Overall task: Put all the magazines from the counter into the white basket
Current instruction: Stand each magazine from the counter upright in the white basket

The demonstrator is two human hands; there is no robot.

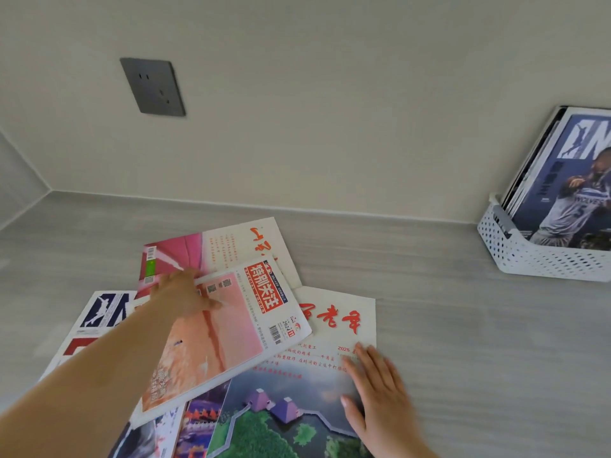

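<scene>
The pale grey wood-grain counter point(429, 309) carries a loose, overlapping spread of magazines in front of the person, so the task looks partly done. The white perforated plastic basket point(529, 256) stands well apart at the far right against the wall, already holding several upright, with a dark blue basketball magazine point(568, 193) at the front. On top of the spread lies the pink-covered magazine with a red title block point(224, 342). Beneath it, toward the right, is a white magazine with red brush characters and a green landscape picture point(330, 325). The step in hand appears to be picking up the pink one. The left hand point(183, 294) pinches its far edge, thumb point(211, 304) on the cover; the fingers beneath are hidden. The right hand point(377, 395) lies flat on the white magazine, fingers point(367, 361) straight and close together, seemingly steadying the pile. The next move probably calls for lifting the pink magazine free without dragging the others, then carrying it right and slotting it upright into the basket.
</scene>
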